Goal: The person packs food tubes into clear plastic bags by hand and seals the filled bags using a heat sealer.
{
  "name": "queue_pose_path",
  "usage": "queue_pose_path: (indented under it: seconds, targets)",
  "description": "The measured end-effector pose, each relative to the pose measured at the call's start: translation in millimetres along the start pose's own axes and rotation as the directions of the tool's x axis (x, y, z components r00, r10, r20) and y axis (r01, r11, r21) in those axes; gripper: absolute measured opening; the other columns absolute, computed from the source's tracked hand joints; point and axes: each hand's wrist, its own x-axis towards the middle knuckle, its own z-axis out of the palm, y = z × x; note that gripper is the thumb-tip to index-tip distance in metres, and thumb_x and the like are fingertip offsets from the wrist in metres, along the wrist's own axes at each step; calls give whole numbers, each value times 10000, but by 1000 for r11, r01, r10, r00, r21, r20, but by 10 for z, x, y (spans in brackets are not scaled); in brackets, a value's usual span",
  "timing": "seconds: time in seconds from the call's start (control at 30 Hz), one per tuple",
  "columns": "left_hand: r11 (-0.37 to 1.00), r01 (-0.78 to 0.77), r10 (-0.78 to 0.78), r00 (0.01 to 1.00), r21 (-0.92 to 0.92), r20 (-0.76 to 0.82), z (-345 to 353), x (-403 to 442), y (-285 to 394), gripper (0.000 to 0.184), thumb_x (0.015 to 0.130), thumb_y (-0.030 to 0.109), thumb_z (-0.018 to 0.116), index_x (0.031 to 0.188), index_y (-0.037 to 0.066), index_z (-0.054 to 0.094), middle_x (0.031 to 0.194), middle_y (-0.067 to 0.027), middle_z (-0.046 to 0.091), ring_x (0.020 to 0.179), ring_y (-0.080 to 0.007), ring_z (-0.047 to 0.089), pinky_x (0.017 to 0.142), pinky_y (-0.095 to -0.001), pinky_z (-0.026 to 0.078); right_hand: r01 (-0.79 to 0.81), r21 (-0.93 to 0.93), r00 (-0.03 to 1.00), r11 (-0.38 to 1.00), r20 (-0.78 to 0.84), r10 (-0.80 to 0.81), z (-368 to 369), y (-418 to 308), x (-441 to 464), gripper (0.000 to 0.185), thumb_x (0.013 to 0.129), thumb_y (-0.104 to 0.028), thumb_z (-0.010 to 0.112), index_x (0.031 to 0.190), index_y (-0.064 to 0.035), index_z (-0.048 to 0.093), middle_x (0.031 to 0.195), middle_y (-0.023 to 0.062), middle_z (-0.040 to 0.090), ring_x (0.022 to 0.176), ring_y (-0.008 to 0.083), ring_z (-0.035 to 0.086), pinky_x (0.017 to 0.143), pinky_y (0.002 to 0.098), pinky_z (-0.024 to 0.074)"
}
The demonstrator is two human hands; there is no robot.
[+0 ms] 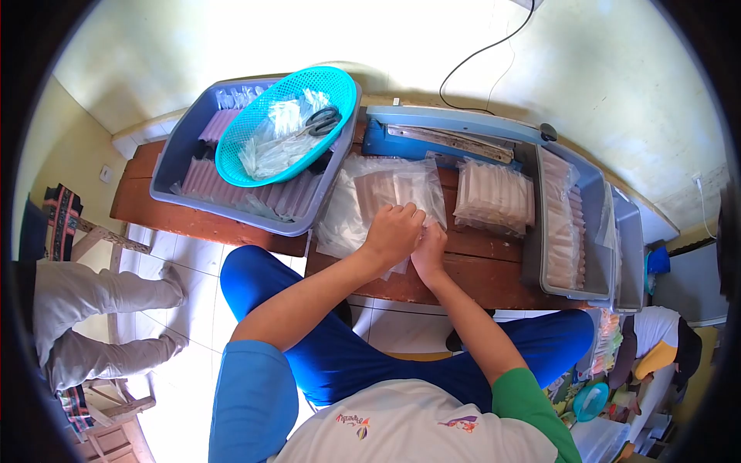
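Close together at the table's front, my left hand (394, 233) and my right hand (429, 250) are both closed on the near right edge of a clear plastic bag (434, 185). Pale pinkish pieces show through the bag, and my fingers hide part of it. Beneath and to its left lie more clear plastic bags (340, 231). Just right of my hands, a filled bag of pinkish sticks (494, 197) rests on the brown wooden table (478, 278).
At left, a grey-purple tub (289, 226) holds packed sticks; a turquoise basket (224, 158) with plastic wrappers and scissors (320, 122) sits on it. A blue sealer-like device (455, 123) stands behind. Grey tubs (532, 262) are at right. Other people (108, 293) are nearby.
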Motion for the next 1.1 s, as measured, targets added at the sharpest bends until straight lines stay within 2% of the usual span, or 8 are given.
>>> queue_pose_path:
  seconds: [0.07,0.3,0.37,0.5,0.57,0.8,0.9,1.1]
  targets:
    - [1000,9,-9,999,2,46,15,0,5,97,728,141,640,795,86,596,802,-85,603,733,-242,632,664,-356,448,-7,-98,968,995,250,31,13,93,31,153,814,-43,628,961,-7,609,893,206,636,829,406,623,703,449,510]
    - [999,19,-21,999,-35,-38,-35,38,-28,80,743,104,609,801,57,579,757,-89,578,703,-274,615,669,-376,468,186,-27,917,982,365,-163,-12,-12,225,252,839,-153,616,1047,-11,614,1024,207,617,1003,405,571,812,485,486]
    - [999,28,-30,998,-42,-58,-66,51,-30,71,744,92,604,793,52,573,747,-91,573,702,-287,612,669,-383,471,46,-167,849,985,526,50,-17,-24,263,304,856,-209,591,1100,-30,595,1108,204,593,1037,389,557,847,470,479]
    - [999,22,-25,998,-39,-63,-70,38,-24,66,741,93,604,786,59,569,739,-91,571,693,-281,611,657,-383,465,118,-244,815,963,578,46,8,96,361,343,863,-239,582,1148,-49,575,1112,190,579,1050,364,554,867,445,468]
    - [999,20,-22,999,-38,-44,-44,25,-19,68,739,97,609,786,65,570,741,-89,579,692,-272,616,647,-383,456,378,-205,845,903,475,-245,160,357,379,332,858,-223,587,1147,-60,580,1053,173,583,1023,347,561,876,426,450]
    - [999,30,-31,999,-31,-23,-39,22,-9,76,740,101,617,792,71,570,749,-78,590,708,-260,627,652,-378,451,159,-73,871,985,481,-105,136,333,496,247,858,-178,579,1090,-93,581,997,135,595,922,322,585,830,401,447]
    - [999,29,-29,999,-22,-20,-21,15,0,79,746,104,617,801,70,572,751,-78,592,712,-255,629,656,-375,453,407,-156,797,900,542,-267,125,394,530,370,860,-147,597,1224,-86,576,1030,136,633,953,298,609,818,381,488]
    - [999,32,-32,999,-11,13,-5,14,10,78,755,108,615,813,70,580,754,-76,597,730,-251,635,660,-372,454,161,-18,860,987,493,-131,173,438,507,385,833,-172,623,1209,-93,600,957,149,658,897,330,622,799,405,494]
